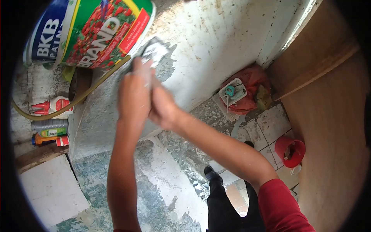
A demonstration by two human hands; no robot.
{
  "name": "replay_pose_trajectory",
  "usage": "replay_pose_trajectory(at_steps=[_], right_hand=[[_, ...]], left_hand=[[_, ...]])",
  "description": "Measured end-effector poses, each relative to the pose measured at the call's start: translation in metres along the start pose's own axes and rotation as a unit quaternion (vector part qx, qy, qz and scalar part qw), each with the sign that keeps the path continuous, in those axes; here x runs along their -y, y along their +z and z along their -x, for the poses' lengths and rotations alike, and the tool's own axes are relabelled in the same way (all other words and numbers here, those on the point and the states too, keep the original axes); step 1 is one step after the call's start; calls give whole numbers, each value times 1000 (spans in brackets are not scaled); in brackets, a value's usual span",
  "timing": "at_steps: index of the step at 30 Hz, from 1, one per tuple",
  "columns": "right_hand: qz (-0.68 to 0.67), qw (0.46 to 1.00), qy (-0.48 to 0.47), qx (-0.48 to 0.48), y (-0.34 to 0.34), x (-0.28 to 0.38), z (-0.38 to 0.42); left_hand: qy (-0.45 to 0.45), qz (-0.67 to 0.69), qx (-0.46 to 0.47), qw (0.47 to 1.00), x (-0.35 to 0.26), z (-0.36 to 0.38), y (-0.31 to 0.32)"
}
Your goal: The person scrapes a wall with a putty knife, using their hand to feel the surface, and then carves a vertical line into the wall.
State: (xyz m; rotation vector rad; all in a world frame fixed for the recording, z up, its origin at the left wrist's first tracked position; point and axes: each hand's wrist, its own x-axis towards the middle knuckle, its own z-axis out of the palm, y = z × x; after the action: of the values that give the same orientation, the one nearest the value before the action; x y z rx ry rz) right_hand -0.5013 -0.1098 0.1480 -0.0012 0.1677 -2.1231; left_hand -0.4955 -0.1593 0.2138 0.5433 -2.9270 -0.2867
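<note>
A flat scraper [154, 51] is pressed to the white-painted wall [201, 58], its blade partly covered with white flakes and a patch of bare grey around it. My left hand [133, 92] is closed round its handle, blurred by motion. Tight against it, my right hand [164, 104] is closed too, with its fingers toward the handle, which both hands mostly hide. Just above my hands stands a large paint bucket [104, 31].
A yellowish hose [92, 89] curves below the bucket. Bottles [50, 127] lie on the left ledge. On the tiled floor are a white tray [235, 98] on a red bag [257, 81], paint chips [201, 189] and a red pail [284, 150]. A brown wooden panel [328, 154] stands at right.
</note>
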Motion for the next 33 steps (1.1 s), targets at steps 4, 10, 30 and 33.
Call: replay_pose_trajectory(at_steps=[4, 10, 30, 33], right_hand=[[-50, 998, 21, 15, -5, 17, -4], [77, 996, 29, -39, 10, -23, -1], [-58, 994, 72, -60, -12, -13, 16], [-34, 995, 63, -71, -19, 2, 21]], left_hand=[[17, -71, 0, 997, -18, -6, 0], [-95, 16, -16, 995, 14, 17, -8], [1, -152, 77, 985, -4, 11, 15], [-18, -124, 91, 988, -10, 10, 25]])
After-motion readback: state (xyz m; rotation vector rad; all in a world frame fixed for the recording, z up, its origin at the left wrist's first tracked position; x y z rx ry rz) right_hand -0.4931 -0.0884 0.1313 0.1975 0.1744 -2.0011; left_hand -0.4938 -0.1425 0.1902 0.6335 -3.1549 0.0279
